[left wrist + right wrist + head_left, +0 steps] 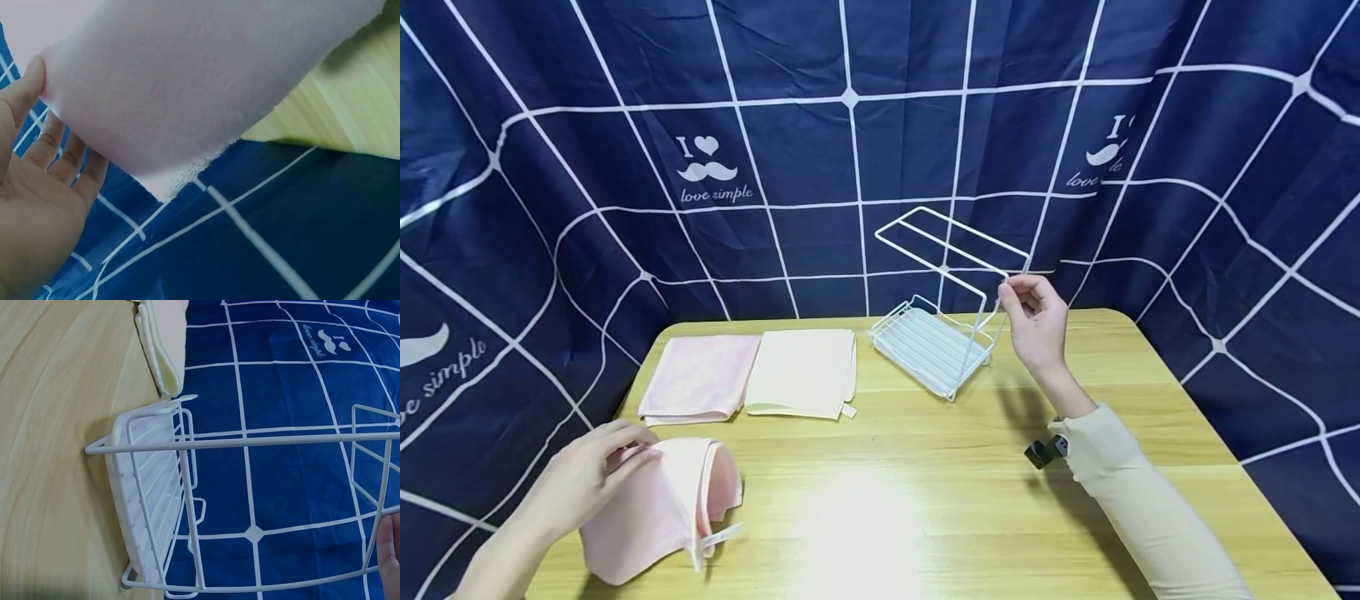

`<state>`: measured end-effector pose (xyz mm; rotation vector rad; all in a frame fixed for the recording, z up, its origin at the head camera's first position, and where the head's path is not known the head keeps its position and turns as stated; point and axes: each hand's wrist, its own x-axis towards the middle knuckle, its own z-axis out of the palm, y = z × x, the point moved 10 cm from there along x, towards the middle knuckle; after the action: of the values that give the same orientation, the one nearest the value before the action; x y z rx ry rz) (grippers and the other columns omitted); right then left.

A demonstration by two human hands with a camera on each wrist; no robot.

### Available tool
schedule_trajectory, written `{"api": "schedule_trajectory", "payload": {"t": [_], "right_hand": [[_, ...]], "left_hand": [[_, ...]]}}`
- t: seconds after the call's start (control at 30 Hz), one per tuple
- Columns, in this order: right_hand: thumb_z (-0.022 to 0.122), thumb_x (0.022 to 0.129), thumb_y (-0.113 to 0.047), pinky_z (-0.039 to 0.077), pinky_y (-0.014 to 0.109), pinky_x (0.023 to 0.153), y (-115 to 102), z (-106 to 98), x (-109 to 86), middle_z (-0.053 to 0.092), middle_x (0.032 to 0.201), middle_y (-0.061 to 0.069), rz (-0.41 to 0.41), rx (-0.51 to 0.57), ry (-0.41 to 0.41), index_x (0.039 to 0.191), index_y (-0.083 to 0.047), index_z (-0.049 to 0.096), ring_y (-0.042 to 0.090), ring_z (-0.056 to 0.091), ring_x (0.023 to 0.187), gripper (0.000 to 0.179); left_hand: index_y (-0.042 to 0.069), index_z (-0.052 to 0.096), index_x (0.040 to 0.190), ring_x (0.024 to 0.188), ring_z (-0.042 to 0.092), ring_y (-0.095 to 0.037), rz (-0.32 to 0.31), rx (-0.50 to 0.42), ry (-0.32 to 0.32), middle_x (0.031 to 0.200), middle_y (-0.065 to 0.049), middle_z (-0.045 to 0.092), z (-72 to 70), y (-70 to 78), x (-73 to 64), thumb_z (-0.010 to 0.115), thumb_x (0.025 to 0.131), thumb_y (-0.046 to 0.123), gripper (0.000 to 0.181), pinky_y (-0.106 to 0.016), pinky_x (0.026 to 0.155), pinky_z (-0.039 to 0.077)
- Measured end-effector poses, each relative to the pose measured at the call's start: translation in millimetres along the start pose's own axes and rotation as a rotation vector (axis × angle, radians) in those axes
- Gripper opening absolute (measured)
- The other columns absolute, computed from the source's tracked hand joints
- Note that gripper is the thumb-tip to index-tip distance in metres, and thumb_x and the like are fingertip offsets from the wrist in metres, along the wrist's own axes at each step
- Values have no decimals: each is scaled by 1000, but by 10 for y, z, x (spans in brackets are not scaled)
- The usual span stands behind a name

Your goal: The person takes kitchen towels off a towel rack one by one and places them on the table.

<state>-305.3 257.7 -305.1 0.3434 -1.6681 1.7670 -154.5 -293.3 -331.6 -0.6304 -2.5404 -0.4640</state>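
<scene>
My left hand (587, 471) pinches a folded pink towel (643, 517) by its upper edge, near the table's left front. The towel bends over in a fold, and a small white tag (722, 534) sticks out at its right side. In the left wrist view the thumb lies on the towel's near face, with the other fingers behind it. My right hand (1036, 321) pinches the upper corner of a white wire rack (951, 250). A slatted white tray (928, 346) forms the rack's base, close over the table at the back.
Another folded pink towel (700, 377) lies at the back left of the wooden table (940, 467). Beside it is a folded cream towel (801, 371) with a small tag. A dark blue curtain (790, 167) with white lines hangs behind and on both sides.
</scene>
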Motion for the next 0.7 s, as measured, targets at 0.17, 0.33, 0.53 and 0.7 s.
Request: {"api": "schedule_trajectory", "payload": {"t": [0.17,0.33,0.53,0.7], "right_hand": [[67,96,9,52,11,63,-2,1,-5,69,79,-10,4,2,1,102,24,57,-1,63,66,18],[67,96,9,52,11,63,-8,1,-3,69,79,-10,4,-1,-2,101,23,58,-1,63,66,17],[66,97,8,53,12,63,-2,-15,-1,69,79,-10,4,-5,1,100,22,59,-1,63,66,16],[67,96,7,53,12,64,-3,-7,1,69,79,-10,2,3,-5,101,23,58,-1,63,66,19]], "left_hand": [[28,71,90,71,40,10,23,-13,-52,78,21,55,211,-76,79,88,76,12,28,-15,62,32],[28,70,90,70,38,11,14,-29,-125,77,24,50,403,-152,143,86,79,9,28,-17,60,31],[29,68,87,69,37,10,5,-31,-194,75,22,46,603,-257,183,85,82,6,29,-21,59,33],[27,68,86,70,39,8,-26,-46,-257,76,20,51,748,-343,176,83,83,4,28,-22,61,37]]}}
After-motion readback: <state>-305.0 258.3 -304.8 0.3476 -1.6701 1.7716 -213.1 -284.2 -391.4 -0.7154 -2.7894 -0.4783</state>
